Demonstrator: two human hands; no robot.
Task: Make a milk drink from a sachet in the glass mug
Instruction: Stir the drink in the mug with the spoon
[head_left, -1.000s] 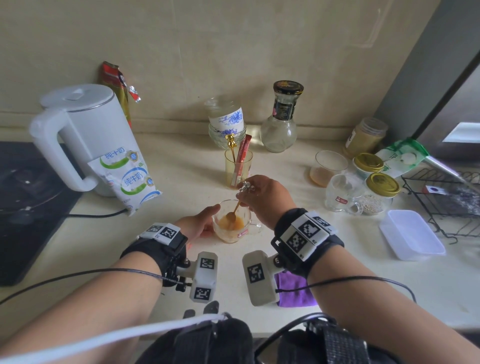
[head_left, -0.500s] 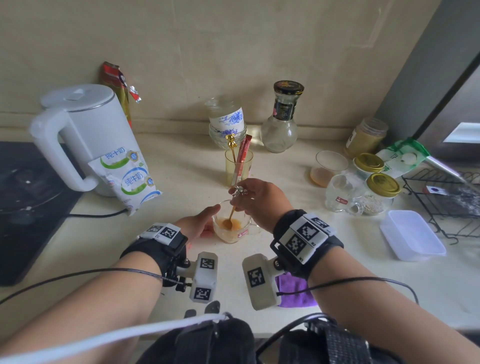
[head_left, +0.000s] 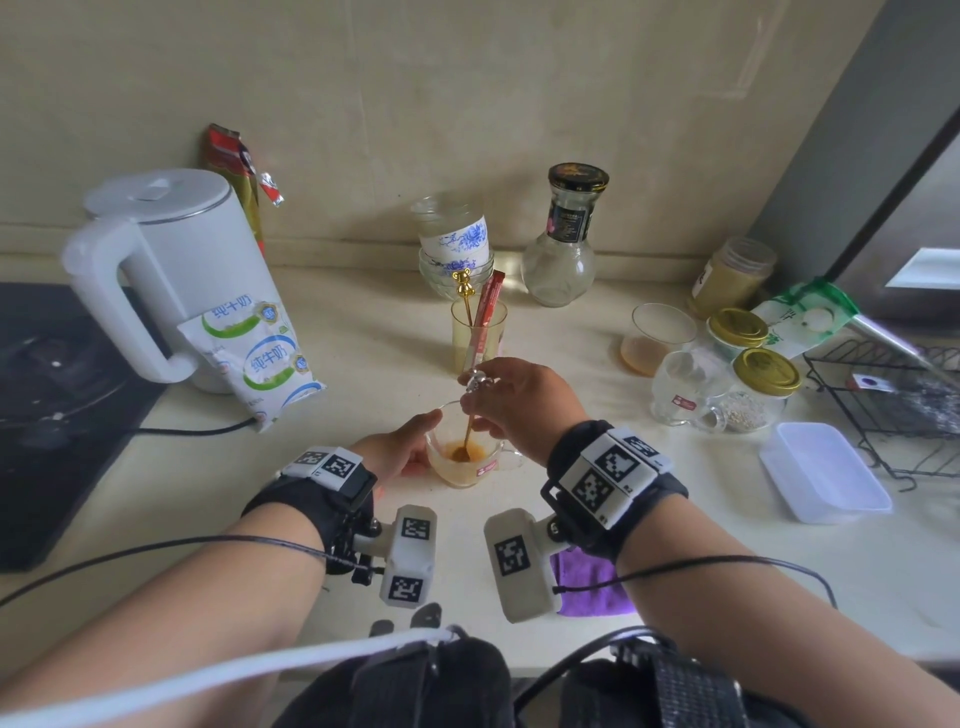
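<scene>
Mug (head_left: 464, 464) holds shallow brown liquid (spoon (head_left: 469, 434) standing inside).

Kettle (head_left: 171, 249) white; milk pouch (head_left: 260, 358) white w/ green+blue swirls; cup (head_left: 457, 240) blue floral; cloth (head_left: 589, 582) purple; glass mug (head_left: 462, 472) liquid orange-brown.

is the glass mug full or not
Not full: brown liquid sits low in the glass mug, well below its rim.

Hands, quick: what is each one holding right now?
Left hand: gripping the glass mug by its side.
Right hand: pinching the spoon that stands in the mug.
</scene>
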